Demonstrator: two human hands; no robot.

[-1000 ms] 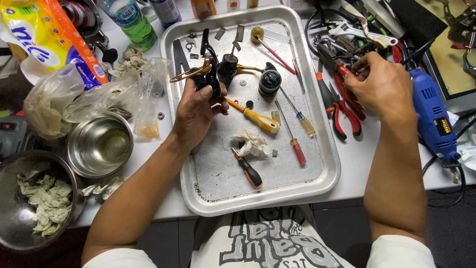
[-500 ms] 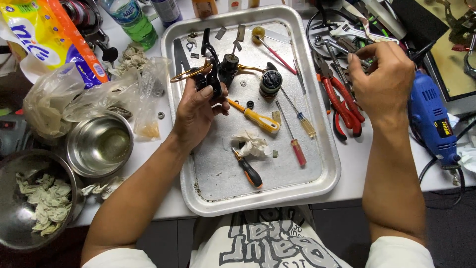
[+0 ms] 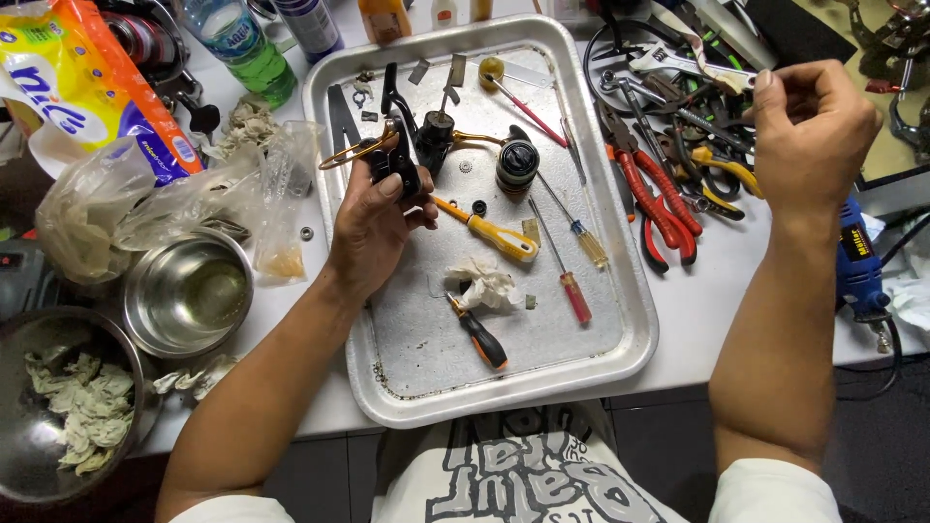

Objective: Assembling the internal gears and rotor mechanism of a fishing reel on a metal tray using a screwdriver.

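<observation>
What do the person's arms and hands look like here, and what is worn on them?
Both arms are bare from the short white sleeves down to the wrists. The left hand and right hand wear no gloves, and no watch, ring or bracelet shows. The short-sleeved white shirt carries a large grey and black printed graphic on its front.

Both forearms are bare from wrist to above the elbow. The left hand [image 3: 373, 218] and right hand [image 3: 809, 131] carry no gloves, rings or watch. Short white sleeves end at the upper arms. The white shirt front bears large grey block graphics outlined in black.
</observation>
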